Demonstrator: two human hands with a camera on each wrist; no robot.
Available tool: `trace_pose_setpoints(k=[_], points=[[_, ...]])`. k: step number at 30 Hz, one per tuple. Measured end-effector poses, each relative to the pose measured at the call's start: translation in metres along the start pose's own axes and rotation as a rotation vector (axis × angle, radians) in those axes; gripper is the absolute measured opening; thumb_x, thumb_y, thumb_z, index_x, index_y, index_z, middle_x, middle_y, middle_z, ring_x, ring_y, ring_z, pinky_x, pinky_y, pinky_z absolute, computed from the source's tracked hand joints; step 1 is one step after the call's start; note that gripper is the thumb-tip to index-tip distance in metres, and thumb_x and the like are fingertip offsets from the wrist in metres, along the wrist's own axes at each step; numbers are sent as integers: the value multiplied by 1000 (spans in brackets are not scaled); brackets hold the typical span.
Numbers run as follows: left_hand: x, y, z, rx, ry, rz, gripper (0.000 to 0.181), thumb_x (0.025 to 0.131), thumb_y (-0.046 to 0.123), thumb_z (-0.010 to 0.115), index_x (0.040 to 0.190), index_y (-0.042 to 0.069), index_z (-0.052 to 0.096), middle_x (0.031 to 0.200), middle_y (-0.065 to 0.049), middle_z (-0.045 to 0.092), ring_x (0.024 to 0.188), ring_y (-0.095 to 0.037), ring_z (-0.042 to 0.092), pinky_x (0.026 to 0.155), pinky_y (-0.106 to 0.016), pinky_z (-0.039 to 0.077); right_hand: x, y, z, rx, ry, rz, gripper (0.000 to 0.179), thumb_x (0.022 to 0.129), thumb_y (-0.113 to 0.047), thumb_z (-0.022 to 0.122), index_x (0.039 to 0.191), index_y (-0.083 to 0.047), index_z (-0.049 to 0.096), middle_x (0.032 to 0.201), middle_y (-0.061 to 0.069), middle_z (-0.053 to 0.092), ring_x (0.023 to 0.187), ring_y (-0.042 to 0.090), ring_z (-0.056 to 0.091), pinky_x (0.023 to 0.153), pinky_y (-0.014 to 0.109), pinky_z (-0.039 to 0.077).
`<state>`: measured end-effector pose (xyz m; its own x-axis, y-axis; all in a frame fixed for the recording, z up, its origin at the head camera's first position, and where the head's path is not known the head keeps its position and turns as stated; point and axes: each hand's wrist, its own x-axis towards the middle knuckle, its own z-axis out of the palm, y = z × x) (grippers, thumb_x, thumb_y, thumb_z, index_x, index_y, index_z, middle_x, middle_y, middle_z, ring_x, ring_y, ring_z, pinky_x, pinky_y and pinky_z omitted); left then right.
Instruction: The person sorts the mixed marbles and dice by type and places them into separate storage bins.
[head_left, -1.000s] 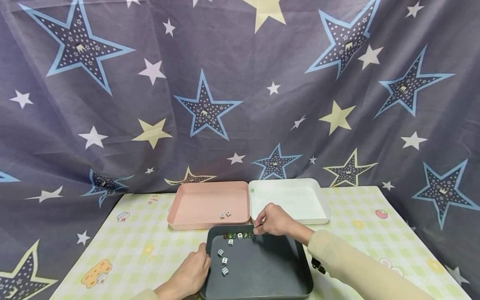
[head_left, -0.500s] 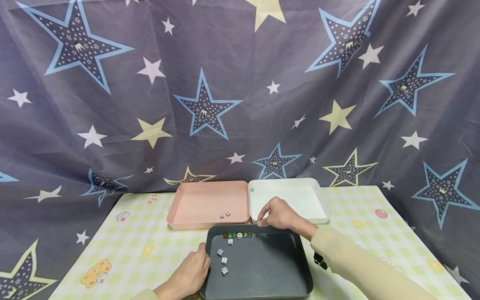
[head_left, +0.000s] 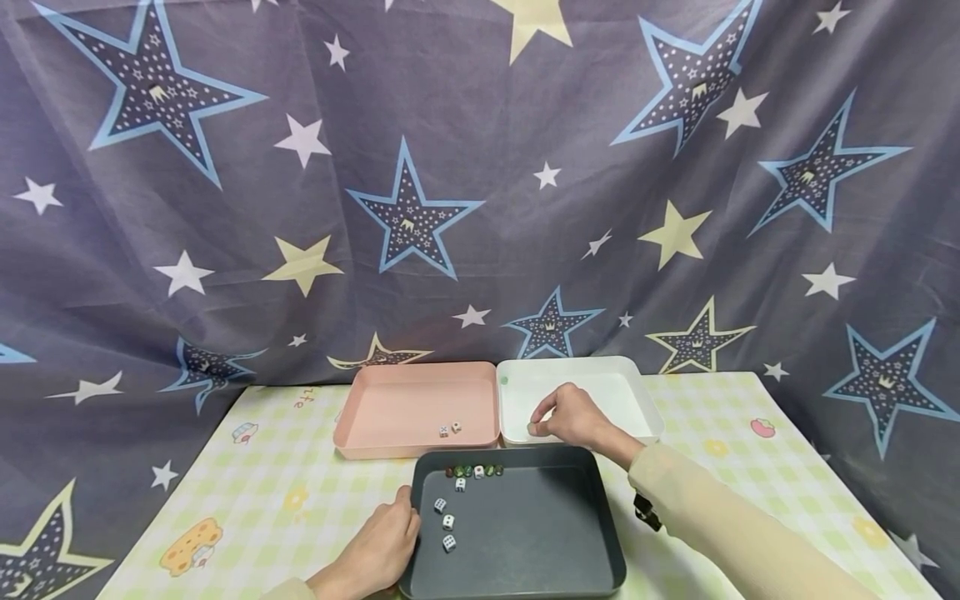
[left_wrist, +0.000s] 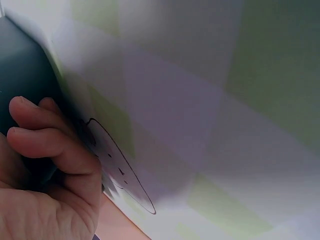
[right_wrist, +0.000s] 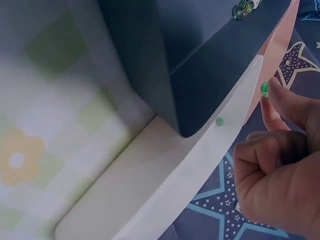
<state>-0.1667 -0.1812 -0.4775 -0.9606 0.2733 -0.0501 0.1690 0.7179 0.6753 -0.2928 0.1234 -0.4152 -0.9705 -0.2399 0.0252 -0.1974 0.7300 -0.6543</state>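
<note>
Fingers (left_wrist: 40, 145) of the left hand (head_left: 375, 542) are bent and grip the left wall of the dark tray (head_left: 540, 542), which is the nearest of three trays. In the left wrist view their tips are seen against this dark wall, and the thumb is partly cut by the edge of the view. Inside the tray, along its left side, three white dice (head_left: 448, 522) lie in a loose line, apart from each other. Farther in, a fourth die (head_left: 460, 484) lies just before a row at the far wall. From left to right, this row has a brown bead (head_left: 450, 472), two green beads (head_left: 468, 471), a fifth die (head_left: 479, 472) and two more green ones. Beyond the dark tray, the right hand (head_left: 573, 415) is over the near part of the white tray (head_left: 622, 408). Its thumb and index finger are almost together and pinch one small green bead (right_wrist: 265, 89) at their tips, while the other fingers are folded toward the palm. How high this bead is, I cannot tell. Beside the white tray, on its left, is the pink tray (head_left: 416, 400), with two dice (head_left: 444, 432) near its near right corner. At the far left corner of the white tray is another bead (head_left: 505, 381), also green. Behind everything hangs a dark curtain (head_left: 487, 100) with stars.
</note>
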Motion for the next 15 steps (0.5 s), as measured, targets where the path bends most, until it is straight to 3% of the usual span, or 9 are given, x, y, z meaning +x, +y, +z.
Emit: trace_pose_setpoints(k=[9,15], points=[[0,1,-1,16,0,-10,17,110,5,38,111,-7,50,63,-4,55,54,-12,61,48,-31,51,6,12,-8,-44,29,10,9,81,-12,91,81,-9,83,88,2,77,76,15,60,71,31,53],[1,1,-1,12,-5,-11,18,110,5,38,112,-9,50,63,-3,55,57,-10,62,50,-30,52,10,19,-8,-55,31,20,10,80,-11,91,81,-6,82,87,4,77,76,17,58,69,30,50]])
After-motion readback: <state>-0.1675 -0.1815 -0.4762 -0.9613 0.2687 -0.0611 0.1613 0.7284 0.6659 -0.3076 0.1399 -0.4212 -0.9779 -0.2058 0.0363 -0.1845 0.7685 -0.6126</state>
